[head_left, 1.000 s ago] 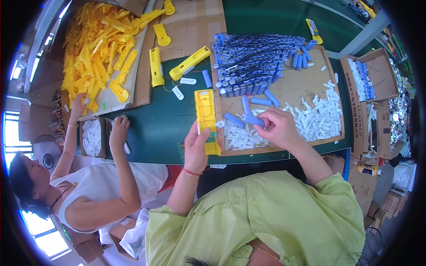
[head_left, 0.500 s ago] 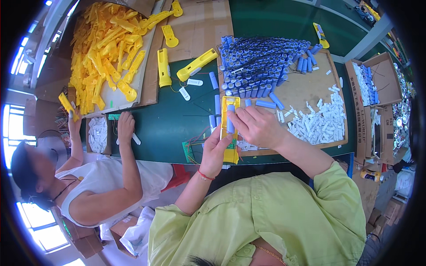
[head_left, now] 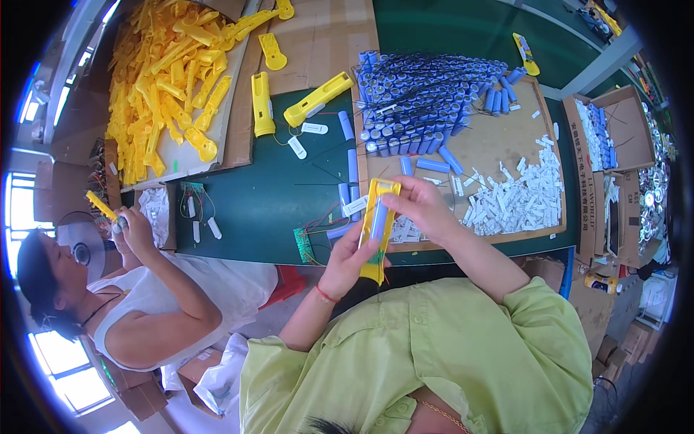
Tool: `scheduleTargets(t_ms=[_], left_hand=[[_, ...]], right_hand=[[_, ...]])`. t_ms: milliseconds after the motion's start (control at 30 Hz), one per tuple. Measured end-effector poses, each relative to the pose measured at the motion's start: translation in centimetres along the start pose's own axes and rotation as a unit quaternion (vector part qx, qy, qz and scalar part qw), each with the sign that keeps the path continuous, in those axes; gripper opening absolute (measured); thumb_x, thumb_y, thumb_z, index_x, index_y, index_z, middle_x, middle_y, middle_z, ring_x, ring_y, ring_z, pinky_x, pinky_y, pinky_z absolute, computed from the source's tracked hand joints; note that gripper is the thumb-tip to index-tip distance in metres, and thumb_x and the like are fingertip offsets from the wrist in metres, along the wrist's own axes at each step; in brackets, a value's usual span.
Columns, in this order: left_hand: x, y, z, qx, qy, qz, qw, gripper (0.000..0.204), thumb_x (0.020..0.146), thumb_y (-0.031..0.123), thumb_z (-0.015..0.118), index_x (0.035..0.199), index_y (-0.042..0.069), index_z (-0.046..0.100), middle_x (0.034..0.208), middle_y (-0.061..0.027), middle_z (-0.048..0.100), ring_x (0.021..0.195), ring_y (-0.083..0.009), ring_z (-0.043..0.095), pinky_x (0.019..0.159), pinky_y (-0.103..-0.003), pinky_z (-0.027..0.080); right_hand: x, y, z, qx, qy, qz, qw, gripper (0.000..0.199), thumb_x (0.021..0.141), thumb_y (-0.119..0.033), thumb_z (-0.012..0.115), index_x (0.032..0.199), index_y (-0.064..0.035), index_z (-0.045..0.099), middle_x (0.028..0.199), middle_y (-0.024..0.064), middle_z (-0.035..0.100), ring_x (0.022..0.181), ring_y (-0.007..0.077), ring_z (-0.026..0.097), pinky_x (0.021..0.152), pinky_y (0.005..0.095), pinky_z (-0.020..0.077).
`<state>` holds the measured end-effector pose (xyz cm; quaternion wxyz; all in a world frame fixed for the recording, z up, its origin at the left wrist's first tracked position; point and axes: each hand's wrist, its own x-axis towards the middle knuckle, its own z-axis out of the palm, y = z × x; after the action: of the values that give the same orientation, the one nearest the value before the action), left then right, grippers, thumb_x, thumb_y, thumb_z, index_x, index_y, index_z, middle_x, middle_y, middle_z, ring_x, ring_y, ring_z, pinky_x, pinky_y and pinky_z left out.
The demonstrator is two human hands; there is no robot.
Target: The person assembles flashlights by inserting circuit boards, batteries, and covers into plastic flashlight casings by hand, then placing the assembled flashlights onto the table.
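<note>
A long yellow plastic housing (head_left: 372,273) is tilted slightly in front of me, with its open side up. Inside it lies a blue cylindrical battery cell (head_left: 379,221). My left hand (head_left: 347,262) is closed round the lower part, its thumb against the side near the cell. At the upper end, my right hand (head_left: 421,207) pinches the housing's edge, with the thumb over the top of the cell. Thin wires hang near the lower end. Left of my left hand, a green circuit board (head_left: 301,246) with red wires lies on the table, near a white plastic strip (head_left: 355,206).
A wooden tray (head_left: 491,134) holds many blue cells with black wires and a heap of white strips (head_left: 515,202). Yellow housings (head_left: 170,79) pile up in a carton at far left. A co-worker (head_left: 155,282) on the left handles a yellow piece. Cartons (head_left: 614,130) stand at right.
The housing has come down slightly toward me and tilted. My right hand has moved from over the cell's middle to the housing's upper end. The co-worker's hands have come together.
</note>
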<state>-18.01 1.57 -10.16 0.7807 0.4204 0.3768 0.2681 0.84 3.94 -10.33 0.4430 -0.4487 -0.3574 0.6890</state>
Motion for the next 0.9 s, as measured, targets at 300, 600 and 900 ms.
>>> scheduleTargets(t_ms=[300,600,900], left_hand=[[-4.3,-1.2,-6.0,-0.075,0.128,0.003,0.989,0.033,0.094,0.031,0.045,0.113,0.004,0.044,0.085,-0.0147,0.06,0.073,-0.0228,0.063,0.066,-0.035,0.054],[-7.5,-2.5,-11.5,-0.037,0.239,0.031,0.97,0.03,0.094,0.026,0.048,0.115,0.005,0.048,0.091,-0.011,0.064,0.08,-0.0176,0.063,0.059,-0.029,0.051],[-3.7,0.2,-12.3,0.319,0.291,0.049,0.901,0.026,0.084,0.022,0.063,0.098,0.0,0.059,0.077,-0.0152,0.064,0.07,-0.0193,0.062,0.064,-0.032,0.047]], right_hand=[[2.1,1.1,3.5,-0.171,-0.081,-0.034,0.981,0.038,0.083,-0.018,0.066,0.115,-0.0006,0.054,0.09,0.0071,0.064,0.082,0.0115,0.06,0.072,0.0258,0.048],[3.5,3.0,6.2,-0.553,-0.12,-0.24,0.788,0.022,0.071,-0.015,0.067,0.091,-0.0055,0.064,0.083,0.0054,0.058,0.081,0.0216,0.056,0.066,0.0297,0.0483],[4.4,5.6,8.4,-0.635,-0.049,-0.408,0.655,0.026,0.065,-0.01,0.069,0.09,-0.0062,0.064,0.085,0.0021,0.055,0.077,0.018,0.053,0.059,0.0277,0.0471]])
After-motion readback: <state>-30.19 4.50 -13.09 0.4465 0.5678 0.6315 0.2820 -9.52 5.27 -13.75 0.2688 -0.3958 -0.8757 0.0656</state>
